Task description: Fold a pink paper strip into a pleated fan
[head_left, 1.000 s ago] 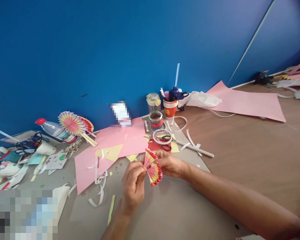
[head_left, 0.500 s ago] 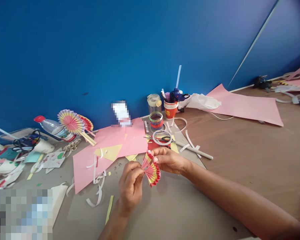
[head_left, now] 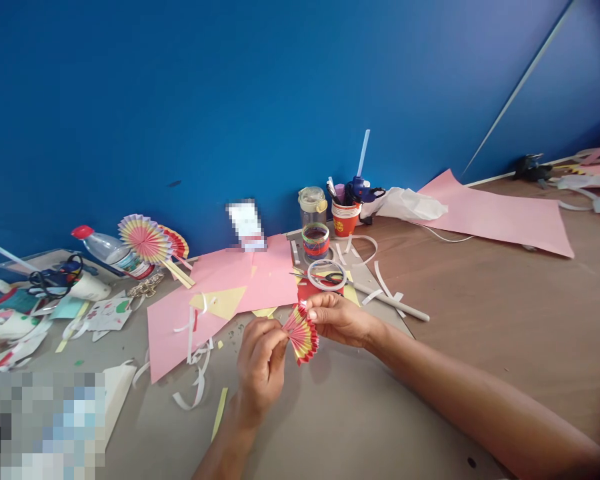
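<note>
A small pleated paper fan (head_left: pixel 305 339), pink and yellow with a red zigzag rim, is held above the grey work surface. My left hand (head_left: pixel 261 363) pinches it at the narrow gathered point. With thumb and fingers my right hand (head_left: pixel 334 318) grips its upper edge, hiding part of the pleats. Just behind the right hand lie scissors (head_left: pixel 336 277) with dark handles, partly under a clear tape ring (head_left: pixel 312 273), and a red paper piece (head_left: pixel 307 294).
Pink sheets (head_left: pixel 275 273) with a yellow piece lie behind my hands, paper strips (head_left: pixel 198 390) to the left. A finished round fan (head_left: pixel 145 239) leans by a bottle (head_left: pixel 105 247). At the back stand a jar (head_left: pixel 313 207) and a red cup (head_left: pixel 345 220); a white stick (head_left: pixel 395 303) lies right.
The two halves of the pleated fan, apart before, are now brought together into one continuous spread. My right hand stays at its upper edge. The view has shifted slightly.
</note>
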The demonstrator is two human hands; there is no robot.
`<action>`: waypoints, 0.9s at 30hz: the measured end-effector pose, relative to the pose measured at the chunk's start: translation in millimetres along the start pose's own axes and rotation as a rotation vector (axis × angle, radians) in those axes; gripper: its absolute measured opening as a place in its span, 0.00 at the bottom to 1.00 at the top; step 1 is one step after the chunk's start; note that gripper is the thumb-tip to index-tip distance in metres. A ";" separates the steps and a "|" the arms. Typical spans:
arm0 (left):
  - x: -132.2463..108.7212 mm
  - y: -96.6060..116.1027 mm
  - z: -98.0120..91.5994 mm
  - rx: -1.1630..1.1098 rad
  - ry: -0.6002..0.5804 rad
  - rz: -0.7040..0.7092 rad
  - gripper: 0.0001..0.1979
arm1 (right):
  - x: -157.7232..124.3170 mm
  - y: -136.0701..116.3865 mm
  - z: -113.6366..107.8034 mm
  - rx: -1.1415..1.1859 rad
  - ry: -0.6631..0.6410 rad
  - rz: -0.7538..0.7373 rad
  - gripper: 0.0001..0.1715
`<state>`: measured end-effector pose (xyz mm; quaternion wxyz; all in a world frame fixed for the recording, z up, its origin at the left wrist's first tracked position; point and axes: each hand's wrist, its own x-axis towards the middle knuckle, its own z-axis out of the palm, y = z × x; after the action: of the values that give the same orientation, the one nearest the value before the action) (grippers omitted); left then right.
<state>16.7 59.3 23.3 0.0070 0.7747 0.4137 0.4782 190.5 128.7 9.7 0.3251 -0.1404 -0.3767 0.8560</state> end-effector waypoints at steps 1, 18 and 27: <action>-0.1 0.0 -0.1 -0.002 -0.004 -0.008 0.11 | 0.1 -0.1 0.1 0.005 0.000 -0.003 0.14; 0.7 1.8 -0.5 0.016 -0.017 -0.011 0.11 | 1.9 1.8 -3.1 0.050 -0.040 -0.029 0.13; 1.6 -2.2 -2.0 0.134 -0.067 -0.023 0.08 | 2.5 4.4 -8.5 0.007 -0.016 -0.035 0.12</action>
<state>14.2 61.1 24.7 -0.0256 0.7842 0.4533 0.4229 190.7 132.9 0.7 0.3375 -0.1258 -0.3785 0.8527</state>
